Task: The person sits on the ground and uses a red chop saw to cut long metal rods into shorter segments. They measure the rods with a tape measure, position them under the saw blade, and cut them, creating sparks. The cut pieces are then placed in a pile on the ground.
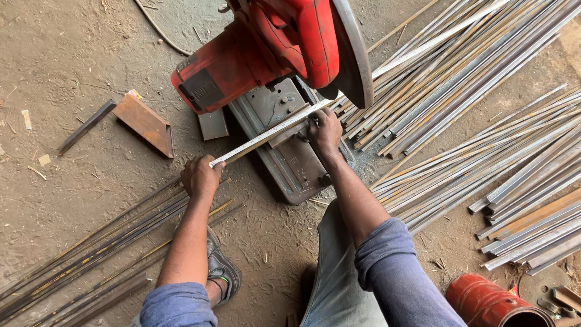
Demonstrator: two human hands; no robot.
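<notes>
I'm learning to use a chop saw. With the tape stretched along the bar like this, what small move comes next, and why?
Probably mark the bar at the reading: the left hand pins the measuring tape at one end, the right hand holds it near the raised saw blade, and no cut has begun.

Chop saw [272,54] stands on the floor [60,60] at 12 o'clock, its base [290,151] running toward centre. A steel strip [272,130] lies across the base, the left hand [201,177] at its 8 o'clock end, the right hand [325,132] at the blade end. Bar stock [484,66] lies at 2 to 3 o'clock. Thin rods [91,254] lie at 8 o'clock. An angle offcut [145,123] sits at 10 o'clock. A cylinder [490,303] rests at 5 o'clock.
</notes>
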